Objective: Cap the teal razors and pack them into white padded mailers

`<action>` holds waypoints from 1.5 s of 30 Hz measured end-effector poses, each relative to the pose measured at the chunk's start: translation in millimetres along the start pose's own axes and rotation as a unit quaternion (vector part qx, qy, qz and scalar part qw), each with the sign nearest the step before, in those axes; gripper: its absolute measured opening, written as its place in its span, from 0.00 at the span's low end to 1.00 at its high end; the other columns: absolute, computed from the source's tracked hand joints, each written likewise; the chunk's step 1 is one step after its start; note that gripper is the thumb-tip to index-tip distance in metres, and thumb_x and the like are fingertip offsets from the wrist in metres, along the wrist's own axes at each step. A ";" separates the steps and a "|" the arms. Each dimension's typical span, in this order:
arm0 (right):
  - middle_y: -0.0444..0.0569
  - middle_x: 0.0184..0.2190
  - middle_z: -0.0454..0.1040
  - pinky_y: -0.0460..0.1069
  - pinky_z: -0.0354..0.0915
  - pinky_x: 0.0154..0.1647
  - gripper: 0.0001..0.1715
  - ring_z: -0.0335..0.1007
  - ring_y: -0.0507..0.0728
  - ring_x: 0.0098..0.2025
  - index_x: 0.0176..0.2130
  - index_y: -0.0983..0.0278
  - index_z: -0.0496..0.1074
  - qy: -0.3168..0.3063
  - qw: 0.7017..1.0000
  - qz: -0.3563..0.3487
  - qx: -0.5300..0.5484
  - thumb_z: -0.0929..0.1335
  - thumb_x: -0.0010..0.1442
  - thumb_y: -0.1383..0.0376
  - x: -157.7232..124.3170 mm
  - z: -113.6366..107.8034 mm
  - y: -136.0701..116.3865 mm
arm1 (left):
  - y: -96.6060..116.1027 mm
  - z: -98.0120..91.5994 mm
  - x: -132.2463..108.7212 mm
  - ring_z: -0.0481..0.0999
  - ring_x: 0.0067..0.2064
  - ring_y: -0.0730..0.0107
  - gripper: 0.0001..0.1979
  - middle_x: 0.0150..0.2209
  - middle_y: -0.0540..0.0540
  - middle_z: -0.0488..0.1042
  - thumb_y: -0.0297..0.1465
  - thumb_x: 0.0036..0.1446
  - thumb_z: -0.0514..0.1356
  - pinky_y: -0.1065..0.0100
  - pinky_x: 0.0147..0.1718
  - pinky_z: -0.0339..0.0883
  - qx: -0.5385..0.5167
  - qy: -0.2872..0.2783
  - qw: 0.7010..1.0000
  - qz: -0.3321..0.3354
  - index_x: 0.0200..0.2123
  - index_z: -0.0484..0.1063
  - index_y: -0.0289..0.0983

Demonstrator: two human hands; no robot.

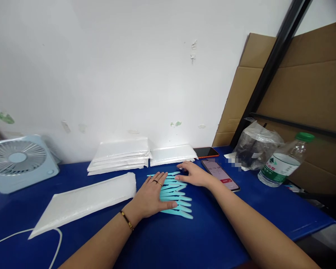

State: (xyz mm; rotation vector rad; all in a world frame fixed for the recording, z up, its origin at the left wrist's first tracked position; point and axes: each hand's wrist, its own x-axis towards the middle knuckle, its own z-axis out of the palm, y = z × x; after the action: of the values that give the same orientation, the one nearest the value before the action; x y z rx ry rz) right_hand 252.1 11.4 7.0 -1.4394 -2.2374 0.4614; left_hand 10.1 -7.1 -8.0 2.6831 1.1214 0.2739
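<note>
Several slim turquoise plastic tools (pixel 172 193), shaped like eyebrow razors, lie side by side in a row on the blue tabletop (pixel 168 243). My left hand (pixel 151 196) is spread flat over their left ends, thumb stretched across the near ones, and hides part of them. At the far right end of the row, my right hand (pixel 193 174) has its fingers bent and apart, with the thumb by the tools' ends. Nothing shows between its fingers. A white padded envelope (pixel 92 198) rests flat to the left of my left hand.
Stacks of white padded envelopes (pixel 120 151) stand against the wall. A running phone timer (pixel 220 173) and another phone (pixel 207 152) lie to the right. Farther right are a plastic bag (pixel 252 145) and a water bottle (pixel 282 164). A fan (pixel 19 160) and white cable (pixel 58 239) are left.
</note>
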 end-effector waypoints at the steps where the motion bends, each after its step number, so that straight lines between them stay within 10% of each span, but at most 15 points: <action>1: 0.55 0.47 0.65 0.52 0.60 0.46 0.37 0.62 0.59 0.46 0.53 0.65 0.64 -0.030 1.000 -0.004 0.002 0.69 0.48 0.50 -5.1 -2.6 -4.9 | -0.1 -1.4 -0.9 0.43 0.64 0.53 0.52 0.64 0.42 0.44 0.61 0.43 0.50 0.54 0.59 0.41 0.001 -0.007 1.000 0.002 0.64 0.36 0.40; 5: 0.54 0.47 0.60 0.54 0.59 0.47 0.51 0.57 0.63 0.50 0.56 0.65 0.59 -0.114 0.992 -0.032 -0.047 0.74 0.36 0.51 -22.8 -5.3 -29.8 | 5.8 -9.2 -5.3 0.50 0.62 0.50 0.54 0.62 0.38 0.50 0.61 0.39 0.55 0.55 0.56 0.47 0.016 -0.017 1.000 -0.009 0.63 0.42 0.36; 11: 0.49 0.38 0.63 0.48 0.61 0.35 0.21 0.61 0.56 0.38 0.40 0.64 0.64 -0.121 0.987 -0.063 -0.087 0.69 0.44 0.64 -29.3 7.1 -53.9 | 30.8 -16.0 -7.6 0.65 0.47 0.58 0.17 0.45 0.42 0.67 0.43 0.58 0.50 0.60 0.43 0.60 0.091 0.006 0.996 -0.008 0.45 0.64 0.39; 20: 0.53 0.35 0.69 0.52 0.59 0.40 0.15 0.65 0.60 0.37 0.36 0.66 0.65 -0.099 0.973 -0.093 -0.185 0.66 0.44 0.68 -22.4 19.8 -60.7 | 37.9 -3.7 2.2 0.70 0.40 0.57 0.08 0.37 0.41 0.71 0.29 0.52 0.53 0.59 0.38 0.64 0.143 0.007 0.989 -0.019 0.36 0.64 0.35; 30: 0.48 0.38 0.71 0.48 0.61 0.38 0.22 0.66 0.55 0.40 0.47 0.61 0.65 0.056 0.983 0.007 0.175 0.54 0.63 0.53 -20.8 -2.9 -72.7 | 36.4 -16.3 2.9 0.76 0.34 0.63 0.12 0.33 0.46 0.74 0.31 0.54 0.51 0.67 0.32 0.66 0.132 0.027 0.985 -0.109 0.44 0.59 0.38; 35: 0.46 0.32 0.72 0.47 0.63 0.32 0.18 0.68 0.53 0.31 0.37 0.63 0.69 -0.099 0.971 -0.008 0.217 0.62 0.58 0.52 -23.7 9.8 -75.0 | 36.4 -23.9 0.5 0.75 0.32 0.63 0.09 0.30 0.46 0.74 0.33 0.56 0.51 0.67 0.29 0.64 0.166 0.034 0.981 -0.096 0.40 0.61 0.38; 38: 0.46 0.28 0.72 0.46 0.66 0.29 0.19 0.70 0.53 0.29 0.34 0.66 0.68 -0.240 0.911 0.047 0.332 0.72 0.45 0.58 -27.5 16.0 -68.3 | 46.2 -34.0 -4.8 0.73 0.30 0.63 0.05 0.27 0.46 0.73 0.32 0.59 0.49 0.67 0.27 0.60 0.216 0.064 0.974 -0.007 0.37 0.61 0.37; 43: 0.53 0.32 0.74 0.49 0.69 0.27 0.27 0.74 0.58 0.30 0.39 0.69 0.67 -0.471 0.686 0.100 0.546 0.72 0.40 0.60 -26.1 32.4 -65.3 | 57.5 -45.6 -16.9 0.69 0.29 0.67 0.04 0.26 0.48 0.70 0.28 0.61 0.47 0.66 0.27 0.53 0.282 0.131 0.940 0.138 0.35 0.60 0.38; 45: 0.50 0.27 0.73 0.46 0.66 0.21 0.26 0.72 0.54 0.23 0.39 0.70 0.67 -0.480 0.648 0.125 0.578 0.70 0.42 0.57 -25.7 35.9 -67.9 | 55.9 -46.4 -20.1 0.67 0.29 0.68 0.06 0.27 0.49 0.70 0.27 0.61 0.46 0.66 0.26 0.52 0.295 0.155 0.931 0.150 0.35 0.61 0.38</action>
State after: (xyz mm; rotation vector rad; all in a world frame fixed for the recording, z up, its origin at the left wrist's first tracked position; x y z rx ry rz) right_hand 190.3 -40.9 5.8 -0.7105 -1.4388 2.6225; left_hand 22.2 -53.7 49.9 3.4558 0.9821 0.4925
